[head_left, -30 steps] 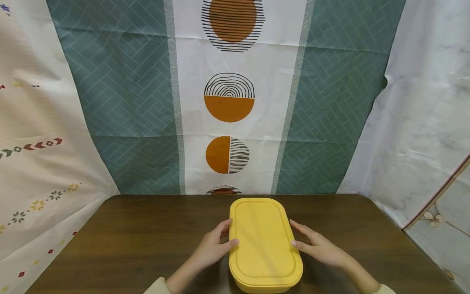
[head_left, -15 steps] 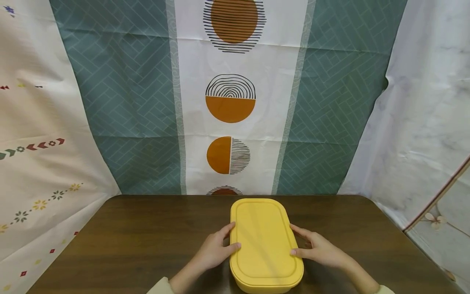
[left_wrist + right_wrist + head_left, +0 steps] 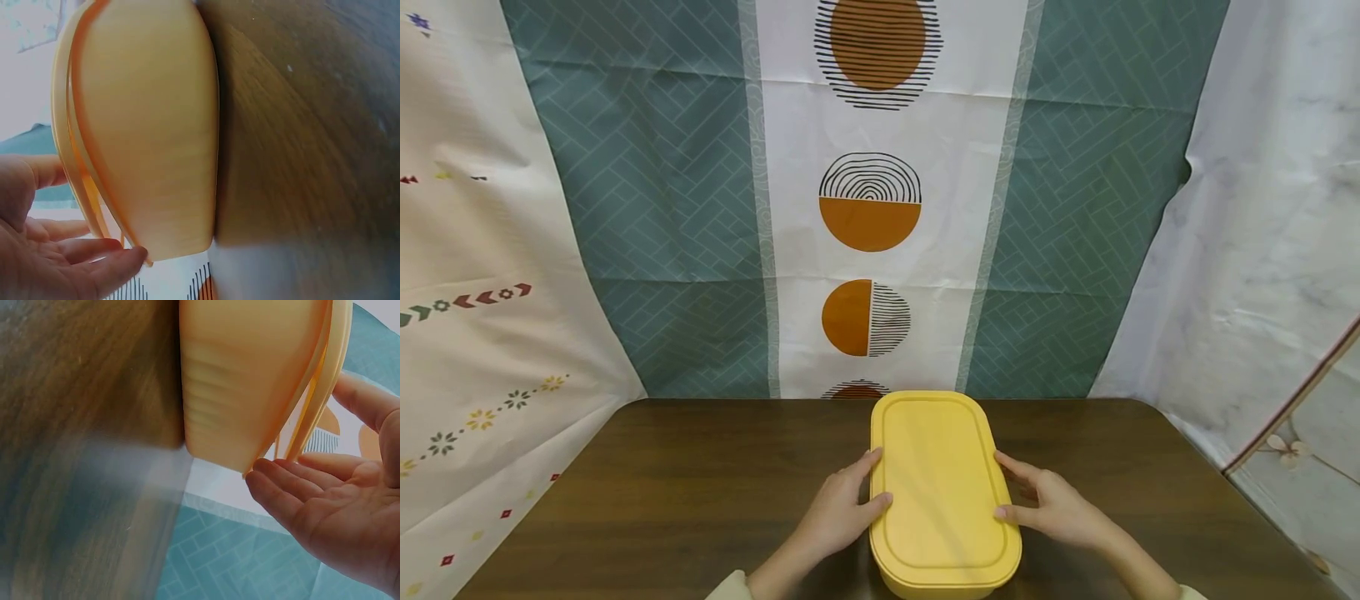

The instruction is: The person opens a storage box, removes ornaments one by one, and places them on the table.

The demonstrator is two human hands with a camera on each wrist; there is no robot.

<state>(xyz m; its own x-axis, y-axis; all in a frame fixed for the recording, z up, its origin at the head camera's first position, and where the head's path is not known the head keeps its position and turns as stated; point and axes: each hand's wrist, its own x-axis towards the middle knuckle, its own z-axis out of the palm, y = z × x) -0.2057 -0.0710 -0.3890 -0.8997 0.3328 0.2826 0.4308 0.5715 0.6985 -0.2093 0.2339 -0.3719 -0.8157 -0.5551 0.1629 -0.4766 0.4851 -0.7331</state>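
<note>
Both long sides of a yellow lid [image 3: 943, 487] are gripped in the head view: the left hand [image 3: 841, 510] lays its thumb on the top near one edge, and the right hand [image 3: 1058, 508] mirrors it across from there. Beneath the lid, a low wall of the oblong yellow box [image 3: 936, 593] shows at the near end. Box and lid sit lengthwise, a little right of centre, on a dark wooden tabletop [image 3: 700, 492]. Behind hangs a teal and white cloth [image 3: 670, 233] printed with orange circles and black lines, between a flower-patterned cream cloth [image 3: 482, 250] and a marbled white sheet [image 3: 1255, 242]. From the left wrist, the box rests flat on the wood while the lid tilts, its far end raised off the rim; the left thumb presses the lid's top and the fingers reach its underside, one fingertip beside the box rim. From the right wrist, the same wedge-shaped gap opens, with the right thumb on top and the fingers below at the far corner.
</note>
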